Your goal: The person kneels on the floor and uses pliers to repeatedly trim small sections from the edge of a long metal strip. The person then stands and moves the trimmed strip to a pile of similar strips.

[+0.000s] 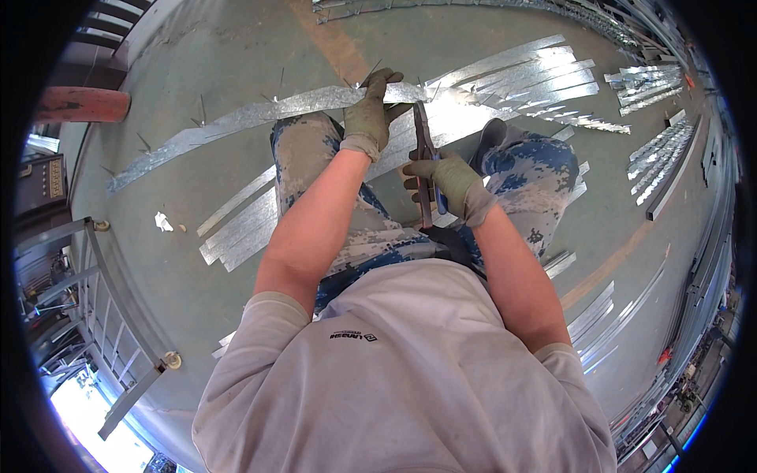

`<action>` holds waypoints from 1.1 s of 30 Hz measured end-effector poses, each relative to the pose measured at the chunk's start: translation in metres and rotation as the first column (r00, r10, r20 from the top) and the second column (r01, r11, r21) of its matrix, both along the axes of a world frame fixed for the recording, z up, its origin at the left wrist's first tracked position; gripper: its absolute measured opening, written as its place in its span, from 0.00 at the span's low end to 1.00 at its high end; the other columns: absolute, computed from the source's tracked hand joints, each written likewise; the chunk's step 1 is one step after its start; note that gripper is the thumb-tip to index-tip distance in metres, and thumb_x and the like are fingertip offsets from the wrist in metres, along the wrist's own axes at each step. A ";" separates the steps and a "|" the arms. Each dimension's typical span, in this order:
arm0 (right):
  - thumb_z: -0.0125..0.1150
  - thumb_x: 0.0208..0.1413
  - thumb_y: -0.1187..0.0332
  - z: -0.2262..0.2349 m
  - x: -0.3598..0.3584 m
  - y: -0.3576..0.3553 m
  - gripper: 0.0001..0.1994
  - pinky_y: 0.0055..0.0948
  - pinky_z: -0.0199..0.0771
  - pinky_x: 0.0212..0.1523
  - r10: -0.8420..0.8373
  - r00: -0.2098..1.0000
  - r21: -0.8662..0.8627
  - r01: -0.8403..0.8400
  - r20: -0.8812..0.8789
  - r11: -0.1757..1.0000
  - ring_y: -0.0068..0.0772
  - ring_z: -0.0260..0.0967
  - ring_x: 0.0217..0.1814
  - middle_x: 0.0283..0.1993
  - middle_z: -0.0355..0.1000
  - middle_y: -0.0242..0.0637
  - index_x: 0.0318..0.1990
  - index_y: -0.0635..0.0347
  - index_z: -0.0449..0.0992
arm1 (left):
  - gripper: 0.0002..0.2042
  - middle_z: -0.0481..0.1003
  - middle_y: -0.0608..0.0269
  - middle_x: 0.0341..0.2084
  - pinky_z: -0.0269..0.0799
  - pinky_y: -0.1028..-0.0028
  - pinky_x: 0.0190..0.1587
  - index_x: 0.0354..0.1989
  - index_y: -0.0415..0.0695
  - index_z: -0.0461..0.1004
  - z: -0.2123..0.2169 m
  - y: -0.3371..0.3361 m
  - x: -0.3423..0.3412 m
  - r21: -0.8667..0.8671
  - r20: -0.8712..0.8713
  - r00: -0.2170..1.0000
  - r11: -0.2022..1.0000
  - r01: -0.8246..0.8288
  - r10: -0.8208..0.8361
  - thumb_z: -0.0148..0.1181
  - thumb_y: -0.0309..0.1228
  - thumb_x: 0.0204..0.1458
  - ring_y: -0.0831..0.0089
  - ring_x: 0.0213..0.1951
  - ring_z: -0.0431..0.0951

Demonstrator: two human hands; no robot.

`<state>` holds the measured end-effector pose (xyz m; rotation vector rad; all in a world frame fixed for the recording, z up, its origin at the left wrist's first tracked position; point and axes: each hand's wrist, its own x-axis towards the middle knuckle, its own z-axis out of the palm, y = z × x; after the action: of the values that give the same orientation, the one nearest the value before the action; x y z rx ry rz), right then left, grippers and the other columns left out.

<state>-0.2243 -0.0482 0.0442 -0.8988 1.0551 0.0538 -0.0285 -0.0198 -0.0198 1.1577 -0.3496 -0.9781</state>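
Observation:
A long, shiny metal strip with thin spikes standing up along it curves across the floor in front of my knees. My gloved left hand is closed on this strip near its right part, beside my left knee. In my gloved right hand is a plier-like hand tool with long dark handles and a blue part. Its head points away from me, close to the strip's right end. Its exact kind cannot be made out.
Flat metal strips fan out at the far right, and more strips lie under my legs. Ridged metal pieces lie farther right. A red cylinder and a wheeled metal frame stand at left.

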 end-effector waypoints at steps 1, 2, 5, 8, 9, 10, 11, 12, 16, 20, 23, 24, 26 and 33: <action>0.73 0.59 0.73 -0.002 0.000 0.000 0.21 0.44 0.86 0.39 0.000 1.000 0.004 0.000 0.003 1.000 0.42 0.84 0.45 0.44 0.80 0.47 0.58 0.66 0.75 | 0.19 0.74 0.54 0.69 0.85 0.66 0.67 0.74 0.40 0.66 -0.002 0.002 0.000 0.011 0.100 0.995 1.000 0.023 -0.025 0.46 0.34 0.81 0.59 0.65 0.80; 0.73 0.59 0.73 -0.004 0.000 0.000 0.21 0.44 0.86 0.39 0.001 1.000 0.006 -0.001 0.006 1.000 0.42 0.84 0.44 0.44 0.80 0.47 0.58 0.66 0.75 | 0.19 0.74 0.54 0.69 0.85 0.66 0.67 0.74 0.40 0.65 -0.003 0.003 0.000 0.028 0.184 0.982 0.999 0.044 -0.049 0.46 0.32 0.80 0.60 0.66 0.80; 0.77 0.59 0.70 -0.007 -0.001 0.001 0.23 0.42 0.87 0.39 0.007 0.999 0.007 -0.007 0.032 1.000 0.39 0.85 0.43 0.45 0.81 0.46 0.58 0.66 0.75 | 0.20 0.74 0.55 0.68 0.84 0.67 0.69 0.76 0.39 0.64 -0.002 0.007 0.002 0.095 0.400 0.909 0.992 0.088 -0.119 0.45 0.23 0.78 0.61 0.67 0.79; 0.79 0.59 0.68 -0.007 -0.001 0.001 0.23 0.40 0.87 0.39 0.017 0.999 -0.010 -0.016 0.043 1.000 0.37 0.84 0.42 0.44 0.82 0.44 0.57 0.67 0.76 | 0.23 0.73 0.56 0.70 0.83 0.68 0.71 0.77 0.41 0.63 0.008 0.005 0.002 0.080 0.121 0.988 0.993 0.084 -0.093 0.45 0.18 0.76 0.63 0.67 0.78; 0.79 0.59 0.68 -0.007 0.000 0.001 0.23 0.40 0.87 0.39 0.021 0.999 -0.017 -0.020 0.044 1.000 0.37 0.84 0.41 0.44 0.82 0.44 0.57 0.67 0.76 | 0.24 0.72 0.57 0.71 0.83 0.69 0.70 0.77 0.41 0.63 0.010 0.006 0.001 0.114 0.219 0.968 0.988 0.100 -0.123 0.45 0.17 0.75 0.64 0.67 0.78; 0.77 0.59 0.70 -0.007 0.000 0.001 0.23 0.41 0.87 0.38 0.016 0.999 -0.010 -0.016 0.044 1.000 0.38 0.84 0.41 0.44 0.81 0.45 0.59 0.67 0.76 | 0.24 0.71 0.57 0.71 0.83 0.69 0.70 0.77 0.42 0.63 0.011 0.008 0.000 0.150 0.313 0.937 0.982 0.113 -0.156 0.46 0.17 0.75 0.65 0.67 0.78; 0.75 0.59 0.71 -0.007 0.001 0.001 0.24 0.41 0.86 0.38 0.016 0.999 -0.004 -0.016 0.045 1.000 0.39 0.84 0.42 0.44 0.81 0.45 0.61 0.67 0.75 | 0.24 0.71 0.57 0.72 0.83 0.70 0.70 0.77 0.43 0.63 0.011 0.010 0.001 0.185 0.404 0.896 0.976 0.118 -0.185 0.47 0.17 0.74 0.66 0.67 0.78; 0.74 0.59 0.73 -0.007 0.002 0.002 0.24 0.42 0.86 0.38 0.016 0.999 0.002 -0.016 0.046 1.000 0.40 0.83 0.42 0.44 0.80 0.46 0.62 0.67 0.74 | 0.25 0.71 0.58 0.73 0.83 0.70 0.70 0.77 0.43 0.63 0.007 0.010 0.002 0.157 0.360 0.918 0.981 0.115 -0.166 0.48 0.15 0.73 0.66 0.67 0.79; 0.73 0.60 0.73 -0.010 0.001 0.001 0.26 0.42 0.85 0.37 0.002 0.998 0.025 -0.004 0.070 1.000 0.38 0.82 0.38 0.43 0.78 0.41 0.65 0.66 0.73 | 0.29 0.71 0.58 0.73 0.83 0.71 0.69 0.77 0.43 0.63 0.001 0.005 0.008 0.041 0.046 0.995 0.996 0.085 -0.087 0.51 0.11 0.69 0.67 0.67 0.79; 0.71 0.60 0.74 -0.005 -0.003 0.011 0.26 0.41 0.84 0.34 -0.118 0.983 0.096 0.105 0.144 0.990 0.36 0.79 0.34 0.41 0.77 0.38 0.65 0.65 0.73 | 0.28 0.72 0.58 0.72 0.83 0.72 0.70 0.77 0.44 0.64 -0.001 0.005 0.006 0.033 0.017 0.996 0.995 0.089 -0.090 0.49 0.11 0.70 0.68 0.65 0.80; 0.68 0.59 0.76 -0.010 -0.001 0.011 0.24 0.41 0.81 0.31 -0.121 0.983 0.083 0.110 0.136 0.990 0.35 0.78 0.31 0.39 0.76 0.38 0.64 0.64 0.73 | 0.21 0.73 0.57 0.71 0.83 0.70 0.70 0.75 0.44 0.67 -0.002 0.004 0.005 0.034 0.062 0.996 0.997 0.067 -0.069 0.47 0.20 0.76 0.66 0.64 0.80; 0.67 0.59 0.76 -0.013 0.000 0.012 0.24 0.40 0.80 0.29 -0.109 0.986 0.068 0.101 0.130 0.993 0.35 0.77 0.30 0.38 0.76 0.38 0.63 0.64 0.74 | 0.20 0.73 0.56 0.71 0.83 0.70 0.69 0.74 0.44 0.68 -0.008 0.005 0.005 0.014 0.142 0.988 0.998 0.063 -0.064 0.47 0.23 0.77 0.66 0.64 0.80; 0.66 0.59 0.76 -0.016 0.003 0.014 0.21 0.40 0.78 0.27 -0.079 0.995 -0.028 0.081 0.054 0.996 0.35 0.76 0.27 0.35 0.75 0.38 0.61 0.63 0.75 | 0.18 0.74 0.56 0.70 0.83 0.69 0.69 0.73 0.44 0.70 -0.020 0.004 0.007 -0.026 0.256 0.966 0.998 0.051 -0.043 0.47 0.29 0.79 0.65 0.64 0.80; 0.59 0.64 0.72 -0.017 0.020 0.027 0.16 0.42 0.78 0.26 -0.079 0.983 -0.255 0.034 -0.168 0.966 0.40 0.78 0.25 0.34 0.78 0.45 0.57 0.65 0.77 | 0.17 0.76 0.57 0.69 0.82 0.69 0.68 0.70 0.43 0.72 -0.001 0.003 0.004 -0.061 -0.097 0.995 0.998 -0.017 0.011 0.51 0.36 0.79 0.64 0.65 0.80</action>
<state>-0.2047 -0.0213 0.0274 -1.1072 1.2729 -0.0500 -0.0243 -0.0171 -0.0213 1.0519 -0.2915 -1.0009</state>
